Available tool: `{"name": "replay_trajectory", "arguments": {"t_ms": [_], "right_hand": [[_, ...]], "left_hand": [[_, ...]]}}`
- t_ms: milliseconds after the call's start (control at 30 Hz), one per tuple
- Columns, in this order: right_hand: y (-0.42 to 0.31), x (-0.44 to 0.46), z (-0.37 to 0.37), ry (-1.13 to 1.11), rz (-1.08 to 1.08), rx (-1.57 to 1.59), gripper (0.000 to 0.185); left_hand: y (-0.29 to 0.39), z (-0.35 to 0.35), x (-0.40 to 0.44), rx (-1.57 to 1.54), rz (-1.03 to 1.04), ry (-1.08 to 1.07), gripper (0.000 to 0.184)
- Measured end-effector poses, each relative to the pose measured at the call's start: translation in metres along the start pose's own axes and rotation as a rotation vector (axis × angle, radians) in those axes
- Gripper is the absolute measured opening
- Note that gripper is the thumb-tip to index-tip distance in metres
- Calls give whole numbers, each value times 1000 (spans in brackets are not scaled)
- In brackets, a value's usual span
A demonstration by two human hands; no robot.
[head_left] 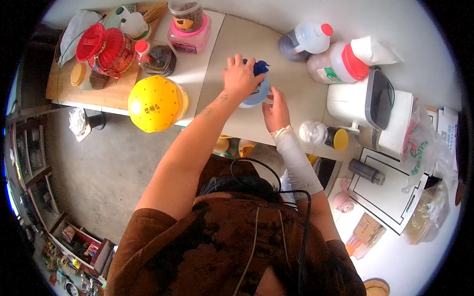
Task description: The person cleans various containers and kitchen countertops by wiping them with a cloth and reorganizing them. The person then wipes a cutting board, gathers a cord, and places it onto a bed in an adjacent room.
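Your left hand [240,78] is palm down over the light blue tub [257,94], its fingers spread and partly curled around a dark blue cloth-like piece [261,67] at the far side of the tub, thumb reaching across it. Your right hand [277,109] is half open beside the tub's right edge, with nothing visible in its grasp; whether its fingertips touch the tub, you cannot tell from this view. The tub sits on the table [296,93], between your hands and partly hidden under the left one.

Left of your hands stand a yellow tub [155,103] and a red-capped jar [158,57]; farther up on that side, a small jar [187,16] rests on a pink tub [190,35]. Just right of your right hand lies a yellow-lidded jar [323,135]. Beyond it are a white bin [348,102], a red-lidded jar [338,63] and a red-capped jug [306,41].
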State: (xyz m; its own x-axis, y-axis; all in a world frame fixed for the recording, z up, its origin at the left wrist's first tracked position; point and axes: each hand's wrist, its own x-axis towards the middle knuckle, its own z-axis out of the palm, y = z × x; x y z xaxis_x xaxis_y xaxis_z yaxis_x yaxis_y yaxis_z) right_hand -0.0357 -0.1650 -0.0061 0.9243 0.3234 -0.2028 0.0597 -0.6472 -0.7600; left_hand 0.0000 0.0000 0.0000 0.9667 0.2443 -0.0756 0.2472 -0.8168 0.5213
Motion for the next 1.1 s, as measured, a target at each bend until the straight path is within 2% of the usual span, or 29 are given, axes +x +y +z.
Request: {"name": "replay_trajectory", "arguments": {"t_ms": [67, 200, 267, 400, 467, 500, 567, 600, 667, 700, 767, 900, 967, 1000, 1033, 1100], "right_hand": [[10, 5, 5, 22, -157, -194, 62], [-19, -1, 6, 43, -161, -422, 65], [-33, 0, -1, 32, -263, -660, 69], [-21, 10, -3, 28, -357, -656, 67], [-25, 14, -7, -43, -308, -674, 69], [-26, 15, -8, -43, -313, -677, 69], [-26, 14, -7, -132, -300, -644, 72], [-24, 14, -8, -135, -307, -647, 72], [-19, 14, -10, -113, -427, -676, 71], [-21, 13, -9, -119, -432, -678, 71], [-24, 16, -10, -156, -384, -691, 72], [-25, 15, -8, -159, -394, -770, 72], [-24, 14, -4, -124, -403, -758, 71], [-24, 14, -2, -132, -411, -763, 71], [-24, 15, -3, -126, -396, -768, 72], [-25, 15, -3, -132, -385, -773, 72]], "left_hand": [[-1, 6, 8, -56, -2, 50, 48], [-10, 7, 12, -120, -34, 63, 45], [-16, 13, 18, -195, -87, 89, 44], [-35, 22, 12, -354, -96, 110, 45], [-49, 42, 1, -759, -37, 182, 51], [-49, 45, -11, -761, -38, 187, 51], [-44, 47, -48, -557, 167, 427, 60], [-40, 42, -63, -558, 163, 434, 60], [-32, 30, -85, -223, 287, 363, 67], [-30, 31, -84, -225, 280, 366, 67], [-24, 35, -75, -508, 36, 455, 60], [-38, 38, -49, -543, -38, 457, 48], [-45, 38, -43, -594, -205, 425, 38], [-45, 25, -44, -755, -315, 458, 38], [-55, 36, -43, -765, -323, 465, 38], [-89, 74, -50, -1193, -738, 401, 40]]}}
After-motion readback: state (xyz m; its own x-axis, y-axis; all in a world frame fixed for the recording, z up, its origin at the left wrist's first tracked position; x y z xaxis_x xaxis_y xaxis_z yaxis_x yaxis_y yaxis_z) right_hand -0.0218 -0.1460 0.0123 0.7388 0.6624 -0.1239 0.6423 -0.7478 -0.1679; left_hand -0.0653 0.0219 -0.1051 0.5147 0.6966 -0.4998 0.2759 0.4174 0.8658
